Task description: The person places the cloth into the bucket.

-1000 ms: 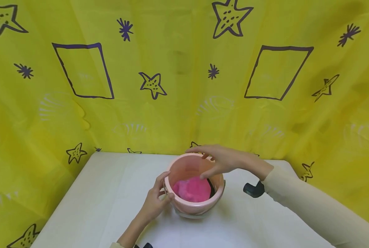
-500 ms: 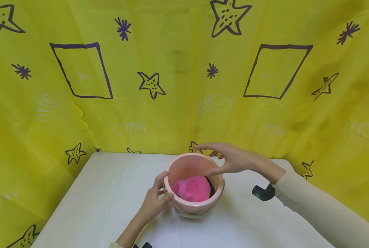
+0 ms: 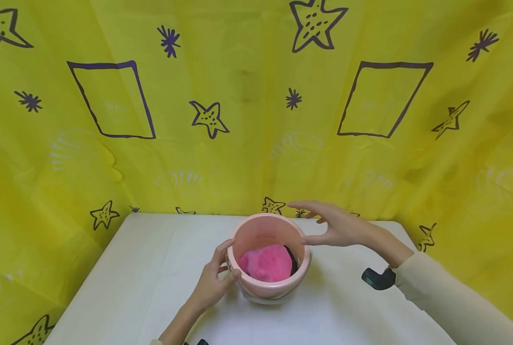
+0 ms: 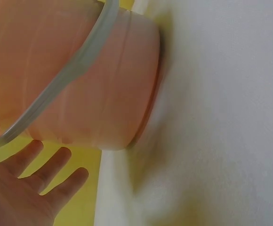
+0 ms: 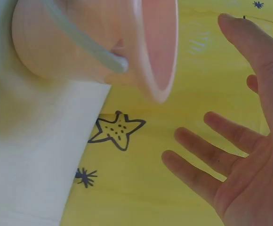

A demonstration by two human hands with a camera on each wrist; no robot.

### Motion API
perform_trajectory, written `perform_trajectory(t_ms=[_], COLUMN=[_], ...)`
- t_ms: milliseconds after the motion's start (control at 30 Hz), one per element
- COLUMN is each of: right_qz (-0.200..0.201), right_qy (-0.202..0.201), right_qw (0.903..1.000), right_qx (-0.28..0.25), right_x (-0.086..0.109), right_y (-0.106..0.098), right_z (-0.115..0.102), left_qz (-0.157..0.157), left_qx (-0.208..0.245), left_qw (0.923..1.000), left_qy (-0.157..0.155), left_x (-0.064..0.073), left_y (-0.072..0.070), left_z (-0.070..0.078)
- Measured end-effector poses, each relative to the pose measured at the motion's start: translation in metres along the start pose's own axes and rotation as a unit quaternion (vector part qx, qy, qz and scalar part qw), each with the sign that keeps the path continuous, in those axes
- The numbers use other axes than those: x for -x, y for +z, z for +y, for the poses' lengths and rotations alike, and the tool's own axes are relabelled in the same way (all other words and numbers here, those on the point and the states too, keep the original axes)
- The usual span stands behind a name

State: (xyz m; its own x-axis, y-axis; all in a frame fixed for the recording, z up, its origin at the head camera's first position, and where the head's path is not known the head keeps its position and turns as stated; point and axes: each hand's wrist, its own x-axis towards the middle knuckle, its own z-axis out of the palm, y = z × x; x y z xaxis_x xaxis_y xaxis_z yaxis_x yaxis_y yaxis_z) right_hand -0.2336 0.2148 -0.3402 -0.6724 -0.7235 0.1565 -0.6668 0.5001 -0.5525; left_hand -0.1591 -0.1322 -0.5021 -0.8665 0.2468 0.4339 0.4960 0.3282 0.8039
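A pink bucket [image 3: 267, 290] with a grey handle [image 4: 63, 77] stands on the white table. Inside it lie a fluffy bright pink thing [image 3: 268, 263] and a black piece [image 3: 292, 261] at its right; their kind I cannot tell. My left hand [image 3: 213, 282] holds the bucket's left side, thumb and index finger at the rim, while the other fingers [image 4: 52, 169] stretch out beside the wall in the left wrist view. Over the bucket's right rim, my right hand [image 3: 338, 225] is spread with nothing in it, thumb close to the rim.
The white table [image 3: 161, 258] ends at a yellow curtain [image 3: 248, 158] printed with stars and frames, which hangs behind and along both sides. A dark wrist device [image 3: 378, 279] sits by the right sleeve [image 3: 446, 292].
My right hand has drawn back to the right, from above the bucket's opening to its right rim, fingers spread. The left hand, the bucket and its contents have stayed in place.
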Motion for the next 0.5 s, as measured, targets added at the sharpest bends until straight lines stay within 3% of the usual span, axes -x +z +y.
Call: perform_trajectory(t_ms=[500], right_qz=[0.056], right_qy=[0.041], right_qw=[0.9975], right_qx=[0.01], right_x=[0.028], right_y=[0.018], right_z=[0.023], left_qz=[0.02], left_qx=[-0.074], left_qw=[0.9963], left_qy=[0.038], left_x=[-0.001], left_y=[-0.015], left_z=[0.007])
